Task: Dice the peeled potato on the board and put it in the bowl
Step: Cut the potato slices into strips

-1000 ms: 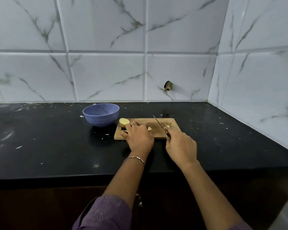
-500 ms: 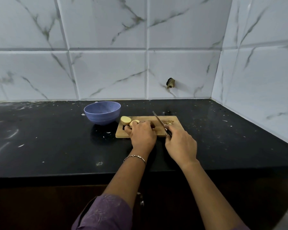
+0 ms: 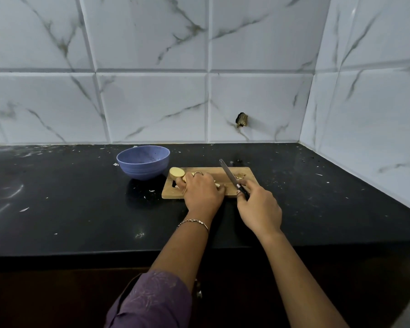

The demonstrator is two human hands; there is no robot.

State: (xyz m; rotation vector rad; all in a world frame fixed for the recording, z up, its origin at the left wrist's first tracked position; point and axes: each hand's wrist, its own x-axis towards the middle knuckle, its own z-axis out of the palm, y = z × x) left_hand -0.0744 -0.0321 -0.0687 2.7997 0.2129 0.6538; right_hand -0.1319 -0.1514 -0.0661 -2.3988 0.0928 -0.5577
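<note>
Wooden board [image 3: 217, 172] lies flat on the black table [image 3: 69, 209], long side running 9 to 3 o'clock.

Potato: one cut potato half [image 3: 177, 172] sits at the board's 10 o'clock corner, pale cut face turned up and toward the viewer, free of either hand. A second potato piece [image 3: 184, 178] lies just beside it toward 4 o'clock, mostly hidden. How far it has been cut cannot be told.

Left hand [image 3: 202, 194]: palm down over the left half of the board, fingers curled over the second potato piece and pressing it to the wood. A ring [image 3: 197, 173] shows on one finger and a bracelet [image 3: 194, 222] on the wrist. A purple sleeve [image 3: 152, 301] covers the upper forearm.

Right hand [image 3: 258, 207]: at the board's 4 o'clock corner, fingers wrapped around the dark handle of the knife [image 3: 230, 175]. The blade slants away toward 11 o'clock, apart from the left hand, its tip showing past the board's far edge. Whether the edge touches the wood cannot be told.

Small brownish scraps [image 3: 239, 175] lie on the board at its 2 o'clock corner, just right of the blade.

Blue bowl [image 3: 140, 170]: upright on the table at 10 o'clock from the board, close to the potato half. No potato is visible in what shows of its interior.

Pale flecks are scattered across the table. White marbled wall tiles [image 3: 152, 102] stand at 12 and 3 o'clock.
</note>
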